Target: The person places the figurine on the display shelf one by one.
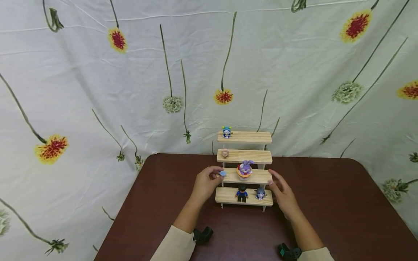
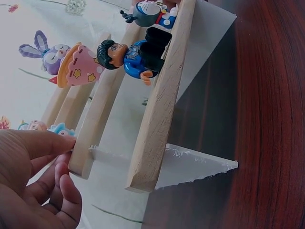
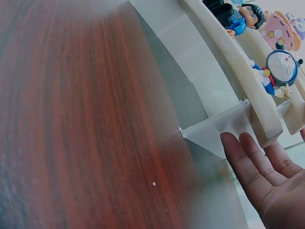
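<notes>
— Small blue toy (image 1: 223,174), where is it?

— It is pinched in the fingertips of the left hand (image 1: 206,183), just at the left end of the second step of the wooden shelf (image 1: 244,197), counting from the bottom.

— And the right hand (image 1: 283,194)?

— It lies at the right end of the shelf with straight, relaxed fingers and grasps nothing. If it touches the wood, I cannot tell.

— What stands on the steps?

— On the lowest step, a boy figure (image 1: 242,193) in blue and a grey-blue cat figure (image 1: 260,193). On the second step, a purple rabbit (image 1: 245,169) on a pink base. Higher, a small pink figure (image 1: 225,153). On the top step, a blue-haired figure (image 1: 226,132).

— Under and behind?

— A dark brown table (image 1: 343,203), then a flower-printed cloth (image 1: 98,90).
</notes>
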`<move>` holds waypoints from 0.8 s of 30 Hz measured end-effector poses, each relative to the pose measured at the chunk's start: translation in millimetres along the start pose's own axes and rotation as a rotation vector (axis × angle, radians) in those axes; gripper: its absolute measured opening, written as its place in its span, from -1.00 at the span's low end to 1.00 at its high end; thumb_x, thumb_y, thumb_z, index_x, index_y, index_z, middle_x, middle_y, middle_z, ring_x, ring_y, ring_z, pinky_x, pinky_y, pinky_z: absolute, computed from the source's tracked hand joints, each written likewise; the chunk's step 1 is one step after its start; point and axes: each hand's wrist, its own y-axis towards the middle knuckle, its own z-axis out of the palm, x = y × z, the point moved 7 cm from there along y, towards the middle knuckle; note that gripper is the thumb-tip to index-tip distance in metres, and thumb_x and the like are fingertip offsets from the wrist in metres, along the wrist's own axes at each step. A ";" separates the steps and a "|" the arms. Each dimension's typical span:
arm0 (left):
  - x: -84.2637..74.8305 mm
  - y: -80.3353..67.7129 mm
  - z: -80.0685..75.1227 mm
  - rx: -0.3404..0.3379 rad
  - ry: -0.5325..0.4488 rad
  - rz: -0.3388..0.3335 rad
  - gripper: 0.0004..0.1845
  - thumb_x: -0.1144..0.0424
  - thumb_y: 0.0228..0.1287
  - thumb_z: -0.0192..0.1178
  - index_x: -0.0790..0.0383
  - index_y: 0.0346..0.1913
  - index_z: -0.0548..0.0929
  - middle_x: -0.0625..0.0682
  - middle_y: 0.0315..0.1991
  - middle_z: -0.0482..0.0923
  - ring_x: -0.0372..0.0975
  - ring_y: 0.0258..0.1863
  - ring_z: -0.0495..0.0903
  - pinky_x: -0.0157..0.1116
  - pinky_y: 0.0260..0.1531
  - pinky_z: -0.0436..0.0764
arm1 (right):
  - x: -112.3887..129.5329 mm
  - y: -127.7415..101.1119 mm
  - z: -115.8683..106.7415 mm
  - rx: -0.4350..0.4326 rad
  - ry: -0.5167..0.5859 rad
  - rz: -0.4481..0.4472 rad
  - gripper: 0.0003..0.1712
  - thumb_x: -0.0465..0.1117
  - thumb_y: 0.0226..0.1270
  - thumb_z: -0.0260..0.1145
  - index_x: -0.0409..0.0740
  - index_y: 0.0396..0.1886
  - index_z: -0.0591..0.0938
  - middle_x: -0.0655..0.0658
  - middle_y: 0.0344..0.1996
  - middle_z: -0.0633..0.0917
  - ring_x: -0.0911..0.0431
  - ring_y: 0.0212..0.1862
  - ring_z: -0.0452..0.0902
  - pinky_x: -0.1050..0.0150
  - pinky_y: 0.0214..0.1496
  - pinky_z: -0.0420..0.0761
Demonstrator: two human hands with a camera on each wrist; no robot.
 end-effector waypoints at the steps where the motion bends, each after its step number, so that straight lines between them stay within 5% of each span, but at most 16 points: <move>1: -0.1 -0.2 -0.1 0.001 0.002 -0.001 -0.76 0.38 0.20 0.40 0.13 -0.06 0.78 0.01 -0.26 0.70 -0.27 -0.34 0.48 -0.41 -0.40 0.45 | -0.1 0.0 0.0 -0.001 -0.001 0.000 -0.39 0.15 0.57 0.12 0.27 0.54 0.29 -0.33 0.18 0.58 -0.08 0.13 0.64 0.14 -0.17 0.72; 24: -0.2 -2.5 -2.1 -0.001 -0.017 -0.007 -0.72 0.35 0.18 0.44 0.12 -0.03 0.76 0.02 -0.19 0.68 -0.27 -0.29 0.51 -0.41 -0.31 0.52 | 1.1 -0.4 0.8 0.009 0.015 -0.006 -0.39 0.14 0.57 0.12 0.27 0.54 0.29 -0.35 0.19 0.57 -0.18 0.19 0.61 0.06 -0.12 0.73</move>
